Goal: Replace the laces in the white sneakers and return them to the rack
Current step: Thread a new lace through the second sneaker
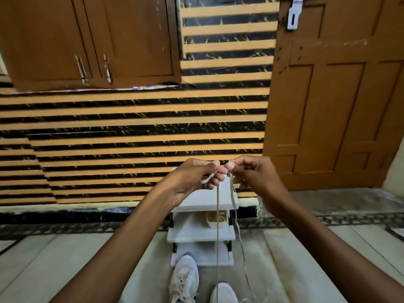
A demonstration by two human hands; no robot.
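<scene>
Two white sneakers stand on the floor at the bottom of the head view. The left sneaker [184, 278] has a lace in it; only the toe of the right sneaker [223, 291] shows. My left hand [196, 179] and my right hand [251, 173] are raised close together, each pinching an end of a beige lace [217, 226]. Its two strands hang down towards the right sneaker. Behind them stands a white three-tier shoe rack [201, 234].
A small tan tray [216, 218] lies on the rack's middle shelf. The rack backs onto a black-and-orange striped wall [131, 136]. A brown door [336, 95] is at the right, brown cabinets [91, 40] hang at the upper left, and pale floor tiles [65, 259] spread around.
</scene>
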